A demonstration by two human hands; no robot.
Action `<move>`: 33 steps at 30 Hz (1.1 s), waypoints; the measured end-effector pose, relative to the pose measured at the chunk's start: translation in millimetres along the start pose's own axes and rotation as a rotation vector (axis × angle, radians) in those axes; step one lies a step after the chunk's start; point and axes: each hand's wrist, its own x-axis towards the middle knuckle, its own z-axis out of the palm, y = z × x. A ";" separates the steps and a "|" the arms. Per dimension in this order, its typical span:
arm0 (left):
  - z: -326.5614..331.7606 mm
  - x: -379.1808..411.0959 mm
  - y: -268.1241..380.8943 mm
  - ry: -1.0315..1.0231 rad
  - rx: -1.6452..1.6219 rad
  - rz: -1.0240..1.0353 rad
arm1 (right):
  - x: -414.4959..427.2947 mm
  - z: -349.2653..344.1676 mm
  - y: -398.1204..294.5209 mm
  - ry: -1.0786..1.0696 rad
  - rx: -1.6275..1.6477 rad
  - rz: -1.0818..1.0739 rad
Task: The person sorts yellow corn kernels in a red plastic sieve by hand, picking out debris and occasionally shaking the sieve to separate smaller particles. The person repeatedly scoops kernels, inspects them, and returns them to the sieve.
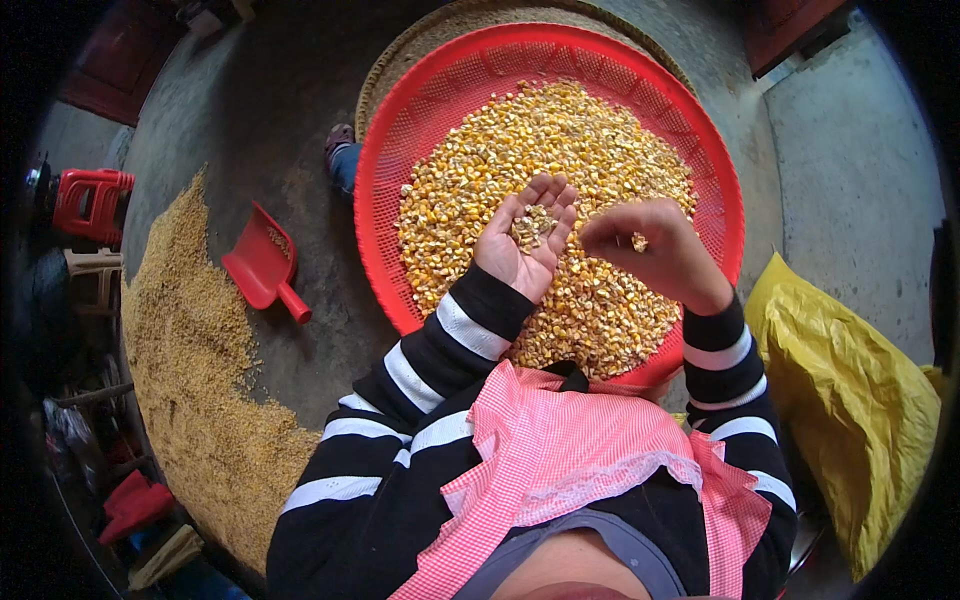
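A round red plastic sieve basket (390,277) lies before me, with a wide layer of yellow and pale corn kernels (480,172) in it. Over the kernels my left hand (526,244) is palm up, its fingers slightly curled, with a small heap of dull kernels (533,227) in the palm. Just to its right is my right hand (651,244), back upward and fingers bent, a little blurred. A pale kernel (639,241) shows at its curled fingers; whether they grip it I cannot tell.
A woven tray (369,94) lies beneath the basket's far side. On the floor at left are a red plastic scoop (259,266) and a large spread of corn (187,375). A yellow woven sack (847,382) stands at right. Red stools (90,202) stand at far left.
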 end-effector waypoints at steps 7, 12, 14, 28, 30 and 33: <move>14.3 -1.2 2.1 -0.010 0.134 0.177 | -11.9 51.4 20.4 0.738 0.996 0.230; 29.6 -12.8 -10.8 -0.030 0.528 0.404 | 23.1 109.5 12.7 0.768 1.639 0.255; 29.3 -14.3 -13.4 -0.190 0.684 0.455 | 35.8 114.9 15.7 0.758 1.754 0.228; 30.2 -9.8 -19.4 -0.519 0.979 0.901 | 27.8 105.5 19.6 0.525 2.097 0.256; 32.4 -10.3 -19.7 -0.493 0.990 0.950 | 27.1 104.0 18.8 0.522 2.117 0.219; 32.1 -19.4 -7.7 -0.374 1.316 1.065 | 25.8 99.1 16.7 0.540 2.118 0.197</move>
